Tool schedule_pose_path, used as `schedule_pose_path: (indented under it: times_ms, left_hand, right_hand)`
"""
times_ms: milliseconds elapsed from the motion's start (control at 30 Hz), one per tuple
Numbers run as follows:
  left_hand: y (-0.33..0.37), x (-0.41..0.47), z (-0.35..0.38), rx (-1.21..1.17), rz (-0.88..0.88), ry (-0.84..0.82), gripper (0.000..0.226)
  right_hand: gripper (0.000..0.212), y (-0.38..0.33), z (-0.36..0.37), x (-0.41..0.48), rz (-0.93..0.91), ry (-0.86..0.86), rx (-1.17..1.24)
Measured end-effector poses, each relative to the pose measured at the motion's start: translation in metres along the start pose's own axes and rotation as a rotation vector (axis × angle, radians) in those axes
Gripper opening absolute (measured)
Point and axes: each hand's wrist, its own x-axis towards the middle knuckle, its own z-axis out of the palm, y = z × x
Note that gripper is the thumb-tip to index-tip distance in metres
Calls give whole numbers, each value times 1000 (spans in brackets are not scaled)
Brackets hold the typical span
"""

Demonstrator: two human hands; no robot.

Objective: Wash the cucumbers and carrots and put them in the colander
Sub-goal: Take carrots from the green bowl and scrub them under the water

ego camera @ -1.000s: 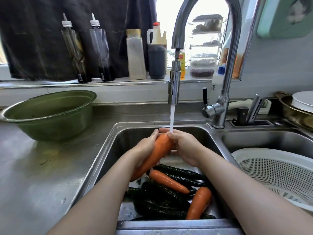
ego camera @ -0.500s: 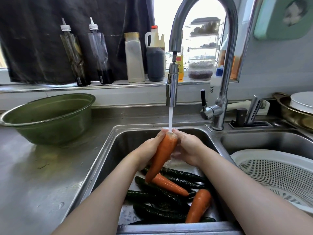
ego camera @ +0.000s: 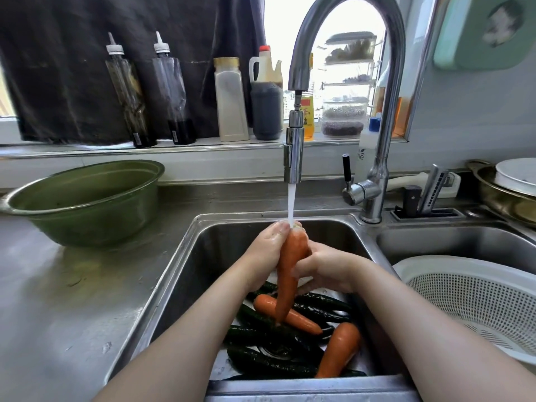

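Crowding sink (ego camera: 203,256), beneath carrot (ego camera: 290,268), perhaps five cucumbers (ego camera: 261,364)

One long wet orange carrot (ego camera: 290,271) stands nearly upright over the steel sink basin (ego camera: 220,256), thick end up. Two more orange carrots (ego camera: 339,351) lie slantwise on dark green cucumbers (ego camera: 269,364) on the basin floor. The white perforated plastic colander (ego camera: 475,297) sits in the right-hand basin (ego camera: 452,242).

Cucumbers (ego camera: 261,362), carrots (ego camera: 339,352) in steel sink (ego camera: 203,256)

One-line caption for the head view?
Left hand and right hand hold a carrot under the running tap, beside the colander.
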Motion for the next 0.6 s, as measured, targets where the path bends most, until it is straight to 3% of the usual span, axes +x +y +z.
schedule_pose_path:
  times_ms: [200, 300, 433, 600]
  left_hand:
    - [10, -1, -12, 173, 92, 25, 19]
    - [13, -4, -24, 161, 109, 72, 11]
    - [16, -5, -32, 241, 169, 89, 4]
    - [12, 0, -22, 374, 260, 120, 15]
  right_hand:
    - [42, 3, 0, 4, -23, 188, -224]
    - [49, -2, 1, 2, -39, 191, -292]
    - [68, -6, -3, 4, -61, 259, -556]
    - [55, -4, -8, -1, -29, 364, -686]
